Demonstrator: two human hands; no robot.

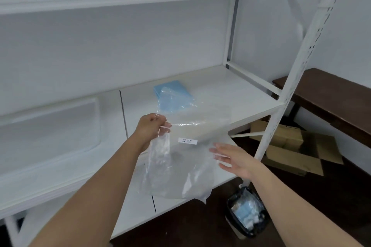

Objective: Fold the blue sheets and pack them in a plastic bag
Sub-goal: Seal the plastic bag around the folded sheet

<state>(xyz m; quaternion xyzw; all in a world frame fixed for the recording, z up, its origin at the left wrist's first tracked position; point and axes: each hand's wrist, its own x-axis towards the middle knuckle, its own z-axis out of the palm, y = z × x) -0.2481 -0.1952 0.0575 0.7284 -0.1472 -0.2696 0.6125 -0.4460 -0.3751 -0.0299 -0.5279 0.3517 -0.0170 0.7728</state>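
Left hand (149,126) pinches the limp, slippery clear plastic bag (186,158) at its mouth; right hand (232,159) flat, holding nothing, should take the opposite lip.

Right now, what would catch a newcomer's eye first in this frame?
The crinkled clear plastic bag at centre, pinched at its top edge by the left hand, with the open right hand reaching toward its side. Behind it, a folded light-blue sheet lies on the white metal shelf.
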